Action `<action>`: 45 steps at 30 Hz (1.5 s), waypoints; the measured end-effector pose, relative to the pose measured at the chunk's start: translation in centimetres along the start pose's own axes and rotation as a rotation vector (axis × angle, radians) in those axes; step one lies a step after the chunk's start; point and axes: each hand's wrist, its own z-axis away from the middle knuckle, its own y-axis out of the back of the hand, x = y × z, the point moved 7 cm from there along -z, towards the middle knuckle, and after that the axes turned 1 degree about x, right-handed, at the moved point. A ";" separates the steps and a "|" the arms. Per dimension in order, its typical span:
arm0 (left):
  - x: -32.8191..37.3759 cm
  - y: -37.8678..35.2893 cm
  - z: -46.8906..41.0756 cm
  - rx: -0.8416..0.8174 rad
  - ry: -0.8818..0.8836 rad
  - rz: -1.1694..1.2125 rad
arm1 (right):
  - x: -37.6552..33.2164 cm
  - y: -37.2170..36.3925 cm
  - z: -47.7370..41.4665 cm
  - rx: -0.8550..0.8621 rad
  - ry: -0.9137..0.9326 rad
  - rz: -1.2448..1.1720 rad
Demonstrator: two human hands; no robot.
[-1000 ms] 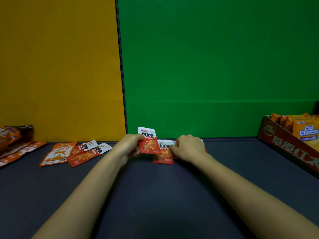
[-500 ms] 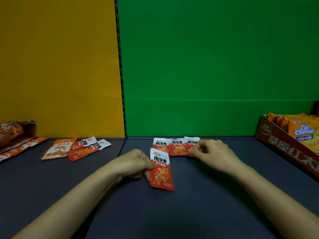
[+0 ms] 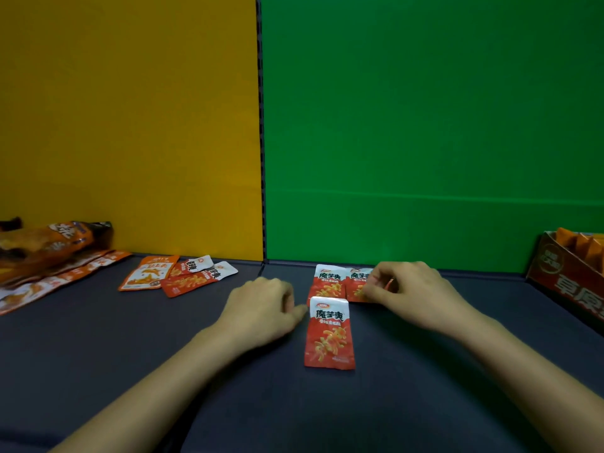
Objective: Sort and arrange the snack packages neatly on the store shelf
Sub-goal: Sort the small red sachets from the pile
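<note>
Head view, one frame, looking down on a dark grey shelf (image 3: 98,371) backed by a yellow panel (image 3: 130,125) on the left and a green panel (image 3: 425,125) on the right.

Item 1: front red packet (image 3: 330,335), white top band with black characters, lying flat near the middle of the shelf, in front of the green panel. Left hand (image 3: 261,308) rests just to its left, fingers curled loosely, thumb tip at the packet's upper left corner; whether it actually pinches the packet cannot be told.

Item 2: rear left red packet (image 3: 327,282), same print, flat by the shelf's back edge, its lower end tucked behind the top of item 1.

Item 3: rear right red packet (image 3: 356,284), beside item 2 and touching it, partly covered by the right hand (image 3: 411,292). Fingers of that hand are bent down onto the packet's right side, closed against it.

Item 4: loose group by the back edge before the yellow panel: one orange packet (image 3: 148,273) and two red-and-white packets (image 3: 196,276) overlapping, skewed.

Item 5: orange bags and flat strips (image 3: 49,253) heaped at the shelf's left edge.

Item 6: red cardboard display box (image 3: 568,279) at the right edge, orange packs (image 3: 581,243) standing inside.
</note>
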 end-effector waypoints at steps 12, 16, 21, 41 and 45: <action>-15.7 4.5 2.5 0.182 0.174 -0.014 | -11.2 -5.8 -3.0 -0.116 0.126 -0.045; -22.0 4.9 1.8 0.167 0.200 0.003 | -15.0 -9.0 -4.6 -0.206 0.062 -0.053; -25.5 5.1 -1.2 0.191 0.077 0.047 | -18.5 -13.3 -6.7 -0.258 -0.105 -0.060; -25.3 0.5 -9.2 -0.090 -0.028 0.057 | -20.5 -18.2 -11.6 -0.046 -0.604 0.013; -25.1 1.7 -9.4 0.036 -0.015 0.062 | -20.3 -17.6 -11.5 -0.002 -0.596 -0.048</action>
